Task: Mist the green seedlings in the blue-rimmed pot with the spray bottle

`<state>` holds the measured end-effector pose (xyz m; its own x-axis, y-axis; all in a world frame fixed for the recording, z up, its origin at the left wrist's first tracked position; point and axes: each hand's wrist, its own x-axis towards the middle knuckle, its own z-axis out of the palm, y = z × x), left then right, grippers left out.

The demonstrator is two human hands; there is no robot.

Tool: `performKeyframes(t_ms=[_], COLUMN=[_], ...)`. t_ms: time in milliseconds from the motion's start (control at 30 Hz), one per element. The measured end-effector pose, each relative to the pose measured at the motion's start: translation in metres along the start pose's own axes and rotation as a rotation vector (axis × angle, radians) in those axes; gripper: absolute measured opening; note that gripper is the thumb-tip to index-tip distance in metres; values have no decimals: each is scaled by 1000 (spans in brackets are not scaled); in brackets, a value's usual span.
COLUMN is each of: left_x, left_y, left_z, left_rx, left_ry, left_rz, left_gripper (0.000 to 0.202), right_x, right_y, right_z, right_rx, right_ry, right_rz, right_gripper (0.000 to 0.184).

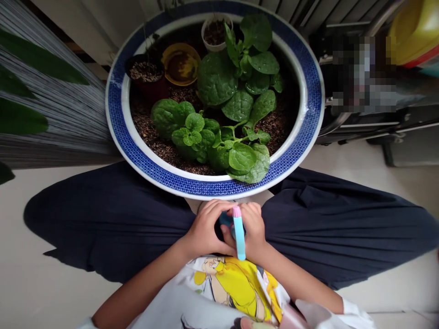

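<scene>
A spray bottle with a light blue head [239, 237] and a pink nozzle is held upright in front of my lap, seen from above. My right hand [254, 226] is wrapped round it just below the head, on the right side. Curved round it from the left is my left hand [207, 230], its fingers reaching to the nozzle and its thumb lying low against the bottle. Most of the bottle's body is hidden by my hands. Just beyond them stands a large round planter [192, 185] with a blue and white rim, holding leafy green plants [243, 156] in soil.
In the planter stand a yellow dish [180, 64], a white pot [216, 32] and a dark red pot [147, 75]. My crossed legs flank the planter's near side. A metal-framed cart [343, 121] is at right; long leaves [41, 57] hang at left.
</scene>
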<state>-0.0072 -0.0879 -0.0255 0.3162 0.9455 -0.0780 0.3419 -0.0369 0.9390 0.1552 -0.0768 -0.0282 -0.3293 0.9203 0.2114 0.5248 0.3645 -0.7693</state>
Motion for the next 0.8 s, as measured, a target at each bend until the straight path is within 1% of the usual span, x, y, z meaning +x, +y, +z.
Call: performKeyframes(t_ms=[100, 167, 233, 400, 500, 567, 633, 733, 800], left_x=[1, 1, 1, 0, -1, -1, -1, 0, 0], left_y=[0, 0, -1, -4, -5, -5, -4, -3, -3], left_z=[-1, -1, 0, 2, 3, 3, 3, 2, 1], left_rx=[36, 49, 43, 6, 1, 6, 24, 63, 78], left_ry=[-49, -63, -58, 33, 71, 79, 58, 5, -15], left_rz=[34, 45, 43, 31, 34, 32, 30, 57, 72], left_gripper=[109, 117, 112, 81, 68, 66, 74, 102, 115], right_x=[1, 1, 0, -3, -3, -2, 0, 1, 1], right_y=[1, 2, 2, 2, 1, 0, 0, 1, 1], right_z=[0, 1, 2, 4, 3, 2, 1, 1, 2], right_rx=[-9, -11, -30, -67, -52, -48, -49, -55, -66], right_ry=[-68, -93, -81, 9, 31, 30, 11, -56, -98], right_rz=[20, 30, 29, -1, 3, 9, 9, 9, 11], right_gripper=[36, 43, 39, 19, 15, 15, 18, 32, 40])
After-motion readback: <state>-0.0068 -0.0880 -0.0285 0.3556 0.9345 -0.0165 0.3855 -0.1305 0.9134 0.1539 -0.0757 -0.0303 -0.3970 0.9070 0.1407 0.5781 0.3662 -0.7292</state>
